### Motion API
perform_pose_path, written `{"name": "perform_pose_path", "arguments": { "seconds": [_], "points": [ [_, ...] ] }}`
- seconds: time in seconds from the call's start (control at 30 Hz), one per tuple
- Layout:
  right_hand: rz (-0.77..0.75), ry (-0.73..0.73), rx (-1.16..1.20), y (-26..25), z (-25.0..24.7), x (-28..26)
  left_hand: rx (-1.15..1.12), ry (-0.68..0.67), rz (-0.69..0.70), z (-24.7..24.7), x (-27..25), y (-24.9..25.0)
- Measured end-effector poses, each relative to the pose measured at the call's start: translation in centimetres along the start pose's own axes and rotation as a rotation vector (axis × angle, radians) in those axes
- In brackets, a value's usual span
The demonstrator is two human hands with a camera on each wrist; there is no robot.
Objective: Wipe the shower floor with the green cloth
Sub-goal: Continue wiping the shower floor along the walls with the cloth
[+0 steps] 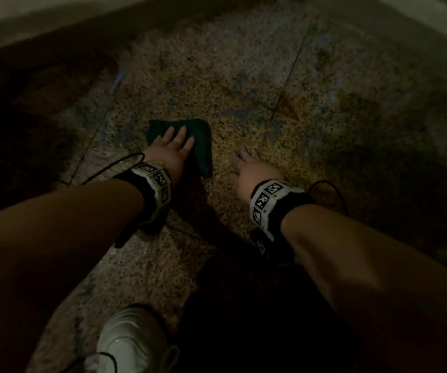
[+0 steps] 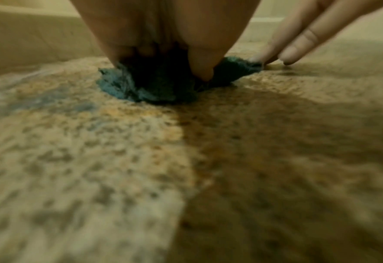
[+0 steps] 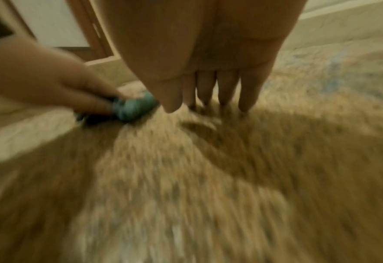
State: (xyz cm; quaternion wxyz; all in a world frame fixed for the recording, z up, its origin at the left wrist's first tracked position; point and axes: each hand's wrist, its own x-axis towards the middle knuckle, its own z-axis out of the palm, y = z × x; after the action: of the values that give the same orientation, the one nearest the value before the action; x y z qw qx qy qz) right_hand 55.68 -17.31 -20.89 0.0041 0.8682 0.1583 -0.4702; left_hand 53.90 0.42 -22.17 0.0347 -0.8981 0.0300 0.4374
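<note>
The dark green cloth (image 1: 203, 149) lies folded on the speckled stone shower floor (image 1: 244, 76). My left hand (image 1: 175, 145) lies flat on it with the fingers spread, pressing it down. In the left wrist view the thumb digs into the bunched cloth (image 2: 141, 85) under the left hand (image 2: 163, 26). My right hand (image 1: 249, 168) is just right of the cloth, fingers straight, holding nothing. In the right wrist view the right hand (image 3: 208, 53) has its fingertips down at the floor, beside the cloth (image 3: 134, 106) and the left hand (image 3: 51, 76).
A pale raised edge (image 1: 55, 17) runs along the far left of the floor. My white shoe (image 1: 128, 343) stands on the floor near the bottom. A wooden door frame (image 3: 91, 35) shows behind the left hand. Tile joints cross the floor.
</note>
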Motion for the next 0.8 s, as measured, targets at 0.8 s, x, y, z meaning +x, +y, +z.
{"name": "perform_pose_path", "arguments": {
  "seconds": [0.8],
  "points": [
    [0.089,-0.082,-0.181,-4.3,-1.7,3.0,-0.105,0.127,0.131,-0.3,-0.1,-4.3]
  ]
}}
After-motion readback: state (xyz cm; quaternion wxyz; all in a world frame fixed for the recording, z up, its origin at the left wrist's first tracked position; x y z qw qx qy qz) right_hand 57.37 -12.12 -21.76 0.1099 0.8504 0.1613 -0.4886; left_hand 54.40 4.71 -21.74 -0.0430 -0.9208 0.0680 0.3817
